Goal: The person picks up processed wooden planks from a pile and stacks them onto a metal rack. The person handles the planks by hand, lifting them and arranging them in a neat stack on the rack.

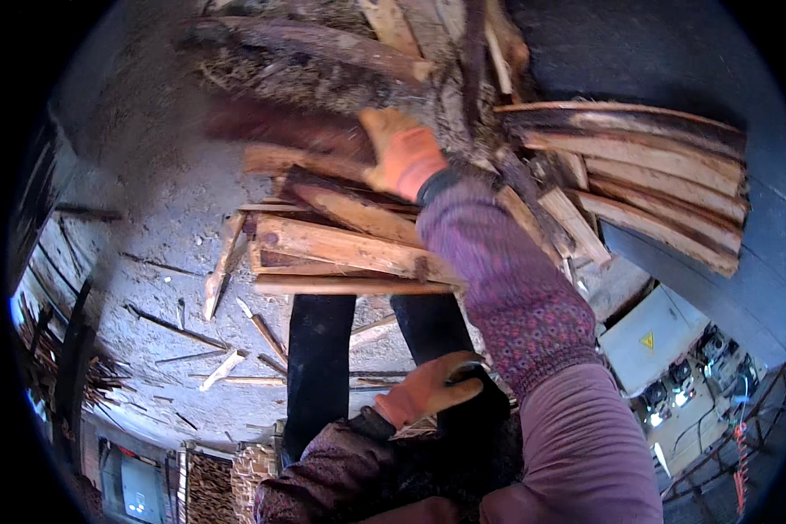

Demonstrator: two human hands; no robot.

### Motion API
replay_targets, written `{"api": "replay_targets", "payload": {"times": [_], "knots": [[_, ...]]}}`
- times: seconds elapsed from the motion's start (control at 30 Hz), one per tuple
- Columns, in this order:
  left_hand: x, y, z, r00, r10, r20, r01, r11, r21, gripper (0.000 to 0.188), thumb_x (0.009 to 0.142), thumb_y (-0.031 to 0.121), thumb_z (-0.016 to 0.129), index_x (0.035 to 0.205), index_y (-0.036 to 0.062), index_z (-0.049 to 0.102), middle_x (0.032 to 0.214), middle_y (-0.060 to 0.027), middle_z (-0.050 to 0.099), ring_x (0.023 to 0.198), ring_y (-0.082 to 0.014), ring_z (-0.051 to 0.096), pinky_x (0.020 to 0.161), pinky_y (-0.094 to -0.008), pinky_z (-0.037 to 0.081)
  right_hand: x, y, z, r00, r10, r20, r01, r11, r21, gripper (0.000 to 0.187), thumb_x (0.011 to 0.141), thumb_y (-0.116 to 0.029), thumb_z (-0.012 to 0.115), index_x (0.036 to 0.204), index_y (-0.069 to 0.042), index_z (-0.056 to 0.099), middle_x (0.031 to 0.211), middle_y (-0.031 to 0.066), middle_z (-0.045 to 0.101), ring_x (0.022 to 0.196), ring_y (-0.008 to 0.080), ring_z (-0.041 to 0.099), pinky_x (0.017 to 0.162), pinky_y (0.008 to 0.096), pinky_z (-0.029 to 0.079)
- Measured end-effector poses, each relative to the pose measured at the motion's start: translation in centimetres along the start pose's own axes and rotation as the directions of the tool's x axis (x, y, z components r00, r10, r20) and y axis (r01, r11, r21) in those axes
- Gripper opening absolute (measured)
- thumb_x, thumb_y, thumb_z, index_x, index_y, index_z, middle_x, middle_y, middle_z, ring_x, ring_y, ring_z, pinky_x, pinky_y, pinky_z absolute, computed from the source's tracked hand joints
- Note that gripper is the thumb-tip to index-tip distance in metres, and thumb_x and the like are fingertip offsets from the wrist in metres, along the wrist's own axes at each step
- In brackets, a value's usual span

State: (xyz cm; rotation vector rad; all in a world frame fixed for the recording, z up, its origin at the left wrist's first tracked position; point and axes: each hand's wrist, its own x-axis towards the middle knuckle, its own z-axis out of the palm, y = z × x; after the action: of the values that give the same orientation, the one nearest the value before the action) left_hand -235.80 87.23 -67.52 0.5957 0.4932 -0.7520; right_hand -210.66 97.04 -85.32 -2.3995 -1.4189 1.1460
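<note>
My right hand (403, 155), in an orange work glove, reaches far forward and grips the near-right end of a dark, bark-covered wood slab (288, 127). The slab is blurred by motion. Directly below it lies a stack of split wood slabs (349, 244), pale on their cut faces and piled roughly crosswise in front of my legs. Close to my lap, my left hand (432, 389), also gloved in orange, hangs with thumb and fingers apart and no wood in it.
Another bundle of slabs (646, 170) rests on a dark flat surface (620, 52) at the right. Logs and bark (314, 48) lie at the far side. Scattered sticks (227, 371) cover the floor at left. A pale electrical box (655, 341) stands at lower right.
</note>
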Motion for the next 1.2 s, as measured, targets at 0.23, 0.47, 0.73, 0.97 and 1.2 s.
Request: {"api": "replay_targets", "payload": {"times": [0.23, 0.47, 0.73, 0.97, 1.2], "knots": [[1.4, -0.1, 1.9, 0.977, -0.211, 0.032, 0.207, 0.973, 0.098, 0.06, 0.097, 0.034, 0.071, 0.142, -0.0016, 0.056, 0.134, -0.0175, 0.066, 0.125, -0.0228, 0.062, 0.106, -0.0344, 0.048, -19.0, -0.5, 3.2, 0.976, -0.182, -0.123, 0.214, 0.919, 0.332, 0.086, 0.077, -0.041, 0.082, 0.146, -0.002, 0.049, 0.14, 0.024, 0.057, 0.123, 0.041, 0.059, 0.104, 0.0497, 0.049], [1.5, 1.3, 1.9, 0.972, -0.209, 0.106, 0.182, 0.958, 0.223, 0.057, 0.098, 0.035, 0.069, 0.144, 0.0035, 0.056, 0.136, -0.0201, 0.064, 0.126, -0.0283, 0.062, 0.107, -0.0376, 0.046, -26.3, 31.2, 4.3, 0.623, 0.733, -0.274, -0.769, 0.51, -0.386, 0.111, 0.074, -0.057, 0.082, 0.162, -0.012, 0.03, 0.158, 0.0211, 0.044, 0.135, 0.04, 0.055, 0.111, 0.0447, 0.047], [3.0, -0.1, 3.1, 0.954, -0.286, 0.092, 0.239, 0.908, 0.345, 0.054, 0.1, 0.03, 0.068, 0.146, 0.0058, 0.054, 0.137, -0.0169, 0.064, 0.128, -0.0236, 0.059, 0.11, -0.0369, 0.044, -27.3, 28.1, 2.2, 0.736, 0.676, -0.046, -0.673, 0.722, -0.159, 0.076, 0.075, -0.048, 0.083, 0.136, -0.011, 0.056, 0.131, 0.0186, 0.062, 0.123, 0.0341, 0.058, 0.103, 0.0447, 0.05], [4.5, -2.6, 4.6, 0.931, -0.353, 0.088, 0.305, 0.89, 0.34, 0.058, 0.098, 0.036, 0.07, 0.144, 0.0048, 0.056, 0.138, -0.0178, 0.064, 0.128, -0.026, 0.06, 0.11, -0.0367, 0.045, -21.9, 2.3, -2.8, 0.944, -0.175, 0.28, 0.052, 0.916, 0.397, 0.073, 0.07, -0.055, 0.08, 0.122, -0.005, 0.064, 0.092, 0.022, 0.071, 0.084, 0.0411, 0.07, 0.08, 0.0503, 0.057], [4.1, -2.2, 3.7, 0.942, -0.332, 0.054, 0.306, 0.912, 0.273, 0.058, 0.097, 0.038, 0.071, 0.143, 0.0052, 0.057, 0.139, -0.017, 0.064, 0.128, -0.026, 0.062, 0.107, -0.0363, 0.048, -21.4, 18.9, 8.7, 0.659, 0.742, -0.123, -0.751, 0.657, -0.058, 0.07, 0.085, -0.056, 0.076, 0.134, -0.009, 0.06, 0.137, 0.0191, 0.061, 0.125, 0.0374, 0.057, 0.101, 0.0484, 0.049]]}}
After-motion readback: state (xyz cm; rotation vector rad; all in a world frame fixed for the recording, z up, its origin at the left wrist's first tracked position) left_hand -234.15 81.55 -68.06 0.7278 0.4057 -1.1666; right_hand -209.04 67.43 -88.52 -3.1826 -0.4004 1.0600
